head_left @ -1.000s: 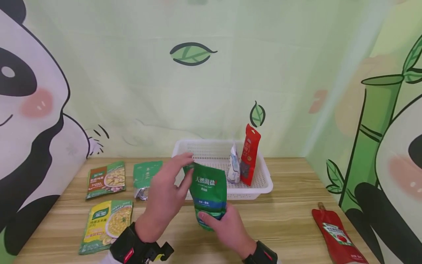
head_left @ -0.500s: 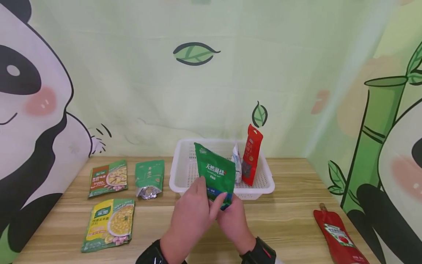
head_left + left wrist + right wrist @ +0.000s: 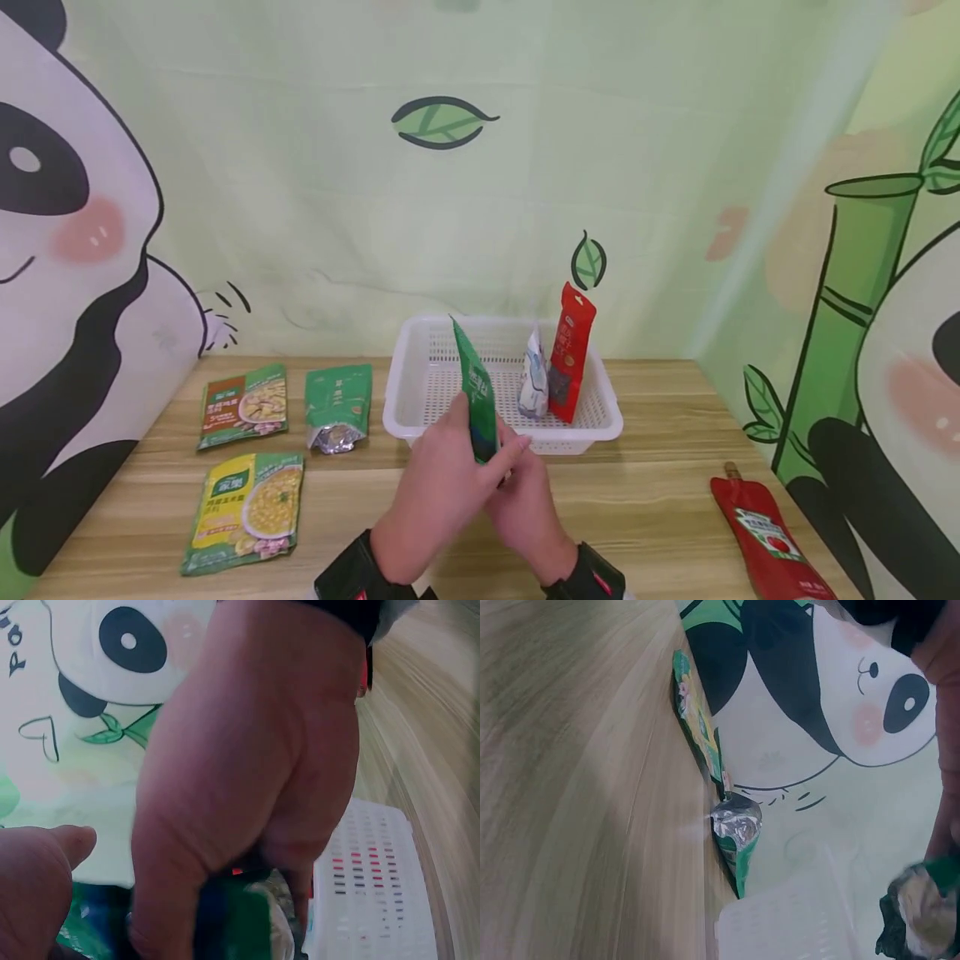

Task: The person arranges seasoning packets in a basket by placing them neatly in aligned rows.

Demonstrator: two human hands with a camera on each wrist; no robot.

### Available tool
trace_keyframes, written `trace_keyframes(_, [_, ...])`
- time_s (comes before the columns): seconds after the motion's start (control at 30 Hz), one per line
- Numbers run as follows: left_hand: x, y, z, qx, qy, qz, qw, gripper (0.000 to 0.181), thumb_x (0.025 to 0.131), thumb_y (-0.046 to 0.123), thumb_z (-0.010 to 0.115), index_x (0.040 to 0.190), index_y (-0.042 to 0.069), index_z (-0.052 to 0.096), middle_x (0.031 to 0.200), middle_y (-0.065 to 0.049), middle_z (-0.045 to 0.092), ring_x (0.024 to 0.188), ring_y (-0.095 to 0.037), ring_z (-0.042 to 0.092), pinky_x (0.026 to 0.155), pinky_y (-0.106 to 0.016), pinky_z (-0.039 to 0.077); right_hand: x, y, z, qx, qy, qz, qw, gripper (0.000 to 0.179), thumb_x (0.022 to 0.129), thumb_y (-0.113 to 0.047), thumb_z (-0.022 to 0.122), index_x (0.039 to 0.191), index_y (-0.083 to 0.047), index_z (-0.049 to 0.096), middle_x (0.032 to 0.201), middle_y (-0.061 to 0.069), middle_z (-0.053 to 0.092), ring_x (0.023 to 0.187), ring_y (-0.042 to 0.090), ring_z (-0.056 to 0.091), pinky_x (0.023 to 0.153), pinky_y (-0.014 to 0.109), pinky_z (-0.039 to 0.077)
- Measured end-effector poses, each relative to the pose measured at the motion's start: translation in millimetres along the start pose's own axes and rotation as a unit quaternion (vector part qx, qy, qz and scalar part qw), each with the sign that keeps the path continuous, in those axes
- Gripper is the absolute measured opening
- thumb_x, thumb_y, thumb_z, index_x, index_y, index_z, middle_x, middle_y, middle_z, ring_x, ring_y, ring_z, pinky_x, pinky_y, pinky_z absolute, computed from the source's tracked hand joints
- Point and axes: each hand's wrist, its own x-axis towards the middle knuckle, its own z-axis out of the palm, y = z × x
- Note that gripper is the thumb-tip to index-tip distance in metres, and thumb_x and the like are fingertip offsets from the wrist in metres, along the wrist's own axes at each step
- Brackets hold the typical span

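Note:
Both hands hold a green salt pouch (image 3: 480, 392) in the middle of the head view, in front of the white basket. The pouch stands tilted, its narrow side turned toward the head camera. My left hand (image 3: 442, 475) grips its lower part from the left, its thumb reaching across toward the right hand. From the right, my right hand (image 3: 527, 508) holds the lower end, partly hidden behind the left. In the left wrist view the right hand (image 3: 247, 750) fills the middle, fingers at the pouch. The right wrist view shows the pouch's crinkled silvery end (image 3: 922, 915).
The white basket (image 3: 420, 433) holds a red packet (image 3: 572, 354) and a white-blue packet (image 3: 534, 375), both upright at its right. Left on the table lie a brown-green packet (image 3: 243, 406), a green pouch (image 3: 339, 408) and a yellow soup packet (image 3: 243, 512). A red ketchup pouch (image 3: 768, 533) lies right.
The left hand has come down from the pouch's top corner to its lower part. The pouch has turned from its printed front to nearly edge-on.

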Motion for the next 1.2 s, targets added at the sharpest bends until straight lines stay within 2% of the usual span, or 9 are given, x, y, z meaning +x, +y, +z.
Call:
trace_keyframes(0.1, [3.1,-4.1,-3.9,-0.019,0.006,-0.002,0.9998,0.071,0.086,0.061,0.074,0.125,0.004,0.059,0.099,-0.01,0.075,0.081,-0.018,0.072,0.064,-0.033,0.056,-0.6,-2,1,-0.193,0.006,-0.058,0.9794,0.083,0.081,-0.003,0.082,0.154,-0.022,0.046,0.15,-0.006,0.056,0.137,0.012,0.053,0.114,0.035,0.044])
trace_keyframes(0.2, [5.3,-7.8,-6.6,-0.047,0.015,-0.007,0.9988,0.058,0.088,0.055,0.073,0.118,0.006,0.064,0.09,-0.007,0.075,0.073,-0.014,0.069,0.06,-0.03,0.054,-0.8,-3,2,-0.214,-0.019,-0.091,0.9723,0.096,0.076,-0.013,0.088,0.158,-0.025,0.039,0.16,-0.004,0.045,0.147,0.02,0.044,0.118,0.045,0.039])
trace_keyframes(0.33, [6.5,-13.4,-8.2,-0.047,0.044,0.003,0.9979,0.042,0.095,0.043,0.069,0.108,0.004,0.068,0.086,-0.01,0.076,0.069,-0.015,0.071,0.057,-0.028,0.055,0.1,-5,-1,-0.232,-0.05,-0.141,0.9612,0.097,0.076,-0.018,0.09,0.157,-0.026,0.039,0.161,-0.004,0.043,0.147,0.021,0.043,0.118,0.043,0.04])
trace_keyframes(0.57, [8.0,-25.8,-11.6,0.006,0.108,0.075,0.9913,0.024,0.1,0.026,0.066,0.086,0.007,0.066,0.072,-0.008,0.072,0.065,-0.017,0.071,0.056,-0.032,0.056,5.5,-16,-19,-0.291,-0.107,-0.139,0.9404,0.097,0.083,-0.041,0.086,0.161,-0.028,0.031,0.161,-0.009,0.043,0.137,0.016,0.049,0.111,0.042,0.047])
trace_keyframes(0.87, [7.4,-31.5,-18.7,0.029,0.082,0.088,0.9923,0.024,0.102,0.02,0.062,0.088,0.001,0.068,0.071,-0.01,0.072,0.062,-0.019,0.073,0.051,-0.027,0.055,29.4,-21,-60,-0.339,-0.148,-0.154,0.916,0.076,0.082,-0.035,0.088,0.149,-0.025,0.054,0.146,-0.006,0.061,0.131,0.016,0.06,0.104,0.039,0.053])
trace_keyframes(0.93, [8.0,-32.0,-19.5,0.031,0.083,0.088,0.9922,0.024,0.102,0.019,0.062,0.09,0.0,0.069,0.071,-0.011,0.073,0.061,-0.019,0.073,0.05,-0.027,0.055,35.9,-18,-71,-0.385,-0.129,-0.151,0.9013,0.066,0.08,-0.033,0.089,0.139,-0.023,0.063,0.137,-0.004,0.068,0.123,0.015,0.064,0.1,0.038,0.055])
trace_keyframes(1.03, [9.2,-32.9,-21.1,0.024,0.086,0.087,0.9922,0.024,0.102,0.018,0.061,0.091,-0.001,0.07,0.072,-0.012,0.074,0.061,-0.02,0.073,0.048,-0.026,0.054,45.5,-13,-87,-0.471,-0.11,-0.125,0.8662,0.054,0.078,-0.035,0.09,0.126,-0.018,0.072,0.122,0.0,0.074,0.106,0.014,0.067,0.092,0.038,0.058])
trace_keyframes(1.13, [11.0,-34.0,-22.9,0.012,0.083,0.087,0.9926,0.023,0.102,0.017,0.06,0.094,-0.002,0.07,0.074,-0.013,0.074,0.06,-0.019,0.073,0.047,-0.023,0.053,54.7,-7,-101,-0.55,-0.121,-0.077,0.823,0.055,0.078,-0.046,0.087,0.123,-0.018,0.074,0.109,-0.004,0.075,0.09,0.008,0.062,0.081,0.032,0.056])
trace_keyframes(1.2, [12.7,-34.5,-24.0,0.014,0.08,0.089,0.9927,0.022,0.102,0.016,0.06,0.095,-0.002,0.071,0.073,-0.012,0.074,0.058,-0.017,0.072,0.046,-0.021,0.051,60.1,-4,-108,-0.574,-0.144,-0.051,0.8049,0.052,0.078,-0.051,0.085,0.118,-0.019,0.076,0.099,-0.006,0.074,0.081,0.007,0.06,0.074,0.029,0.053])
